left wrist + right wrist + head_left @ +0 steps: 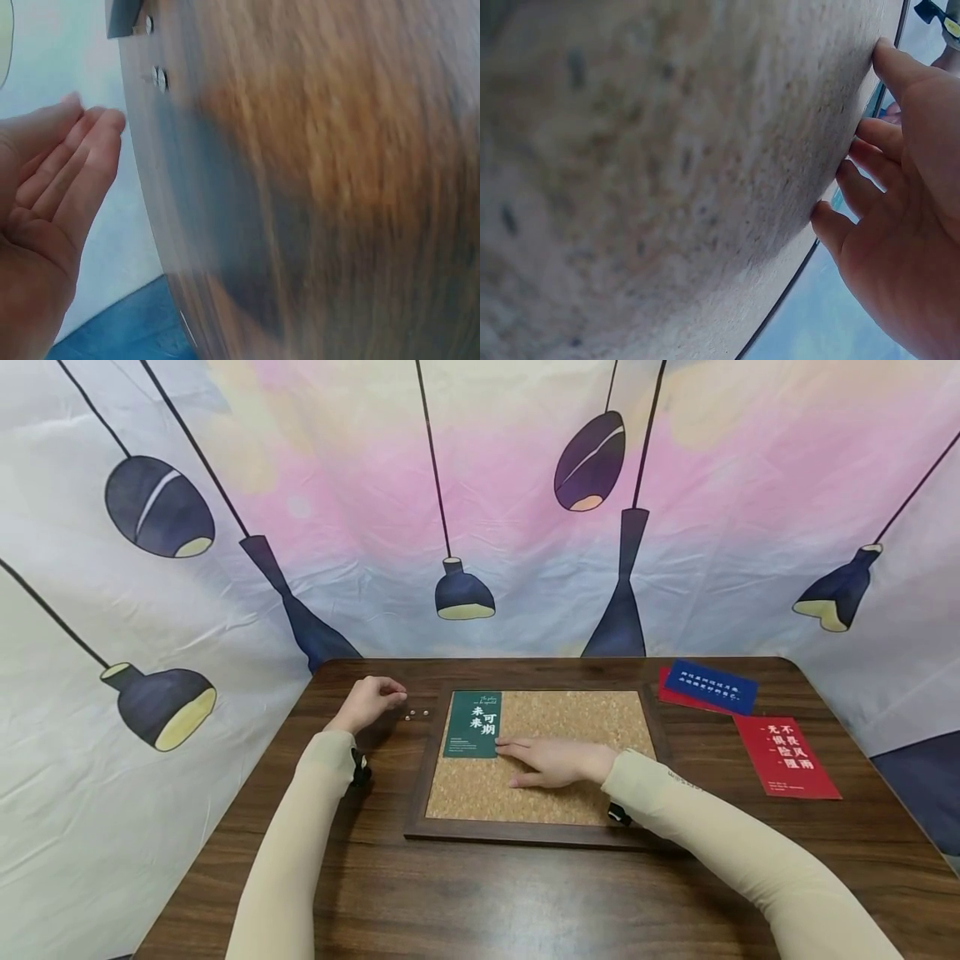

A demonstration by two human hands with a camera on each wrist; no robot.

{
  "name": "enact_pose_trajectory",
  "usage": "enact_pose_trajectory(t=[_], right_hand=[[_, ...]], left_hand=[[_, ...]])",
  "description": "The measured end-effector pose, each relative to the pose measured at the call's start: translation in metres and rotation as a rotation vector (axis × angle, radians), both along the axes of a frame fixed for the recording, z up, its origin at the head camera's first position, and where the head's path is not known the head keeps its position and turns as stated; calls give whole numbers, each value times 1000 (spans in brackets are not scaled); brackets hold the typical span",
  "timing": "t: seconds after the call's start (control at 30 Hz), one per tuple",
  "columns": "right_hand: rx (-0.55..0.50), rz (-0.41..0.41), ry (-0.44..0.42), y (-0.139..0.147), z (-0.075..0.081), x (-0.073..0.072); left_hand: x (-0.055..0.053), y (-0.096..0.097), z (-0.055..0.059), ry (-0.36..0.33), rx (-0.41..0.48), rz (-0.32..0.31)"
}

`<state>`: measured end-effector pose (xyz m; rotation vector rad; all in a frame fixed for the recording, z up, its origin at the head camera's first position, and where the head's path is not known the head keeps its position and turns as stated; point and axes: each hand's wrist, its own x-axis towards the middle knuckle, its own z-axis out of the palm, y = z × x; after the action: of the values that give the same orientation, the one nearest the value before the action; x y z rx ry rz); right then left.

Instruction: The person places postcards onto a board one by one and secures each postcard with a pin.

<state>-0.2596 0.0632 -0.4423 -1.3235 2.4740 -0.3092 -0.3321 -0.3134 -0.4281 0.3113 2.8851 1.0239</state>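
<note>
My left hand [369, 702] hovers at the left of the table, just beside several small metal tacks [412, 713]. Its thumb and fairly straight fingers come close together in the left wrist view, where no object shows between them. A green card [468, 739] with white Chinese lettering lies in the upper left corner of a framed cork board [570, 718]. Spread flat over the cork, my right hand [555, 762] rests its fingertips on the board and at the card's lower right edge. The right wrist view shows these fingers [885, 139] extended along the cork surface.
Right of the board, a blue card [712, 687] overlaps a red card partly hidden beneath it. Another red card [787, 758] lies nearer the table's right edge. The dark wooden table [465, 902] stands against a hanging cloth [360, 460] printed with lamps.
</note>
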Motion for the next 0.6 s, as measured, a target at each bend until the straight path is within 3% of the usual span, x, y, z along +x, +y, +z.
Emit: enact_pose_trajectory(t=[0.2,0.4,0.6], right_hand=[[-1,4,4,0,1,-1],[-2,10,18,0,0,-2],[-11,8,15,-1,0,0]], left_hand=[[-4,10,2,-62,57,-10],[-7,18,1,-31,74,10],[-8,28,3,-6,72,-17]])
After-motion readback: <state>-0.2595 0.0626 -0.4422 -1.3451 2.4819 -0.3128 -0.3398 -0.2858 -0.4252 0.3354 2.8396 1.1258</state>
